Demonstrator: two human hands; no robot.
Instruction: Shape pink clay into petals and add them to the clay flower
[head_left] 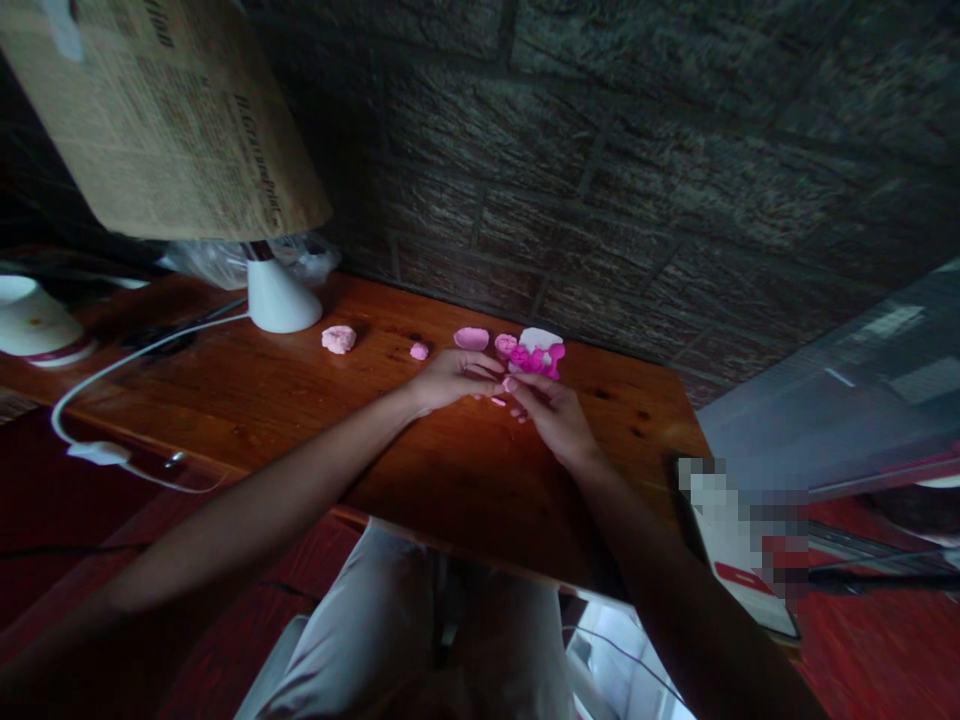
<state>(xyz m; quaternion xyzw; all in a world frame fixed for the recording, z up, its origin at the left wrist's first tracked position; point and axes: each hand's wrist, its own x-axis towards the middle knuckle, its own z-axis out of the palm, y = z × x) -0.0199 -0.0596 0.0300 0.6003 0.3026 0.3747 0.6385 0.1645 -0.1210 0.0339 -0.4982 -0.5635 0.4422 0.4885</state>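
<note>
A small lump of pale pink modelling clay [510, 384] is pinched between the fingertips of both hands above the desk. My left hand [454, 382] comes to it from the left with the thumb stretched along it. My right hand [556, 412] meets it from the right, thumb and fingers closed. Just below the fingertips lies a short pink strip [498, 402]. Behind the hands are a pink oval piece [472, 338], a round pink piece [506, 345], bright magenta shapes [538, 360] and a white piece [541, 338]. Further left are a small pink lump [419, 351] and a larger pale one [339, 339].
The wooden desk [465, 480] meets a dark brick wall [480, 170]. A lamp with a newsprint shade [180, 130] and white base [281, 300] stands left, its cord [120, 370] trailing forward. A white cup [34, 320] is far left. A flat tablet-like object [712, 520] lies right.
</note>
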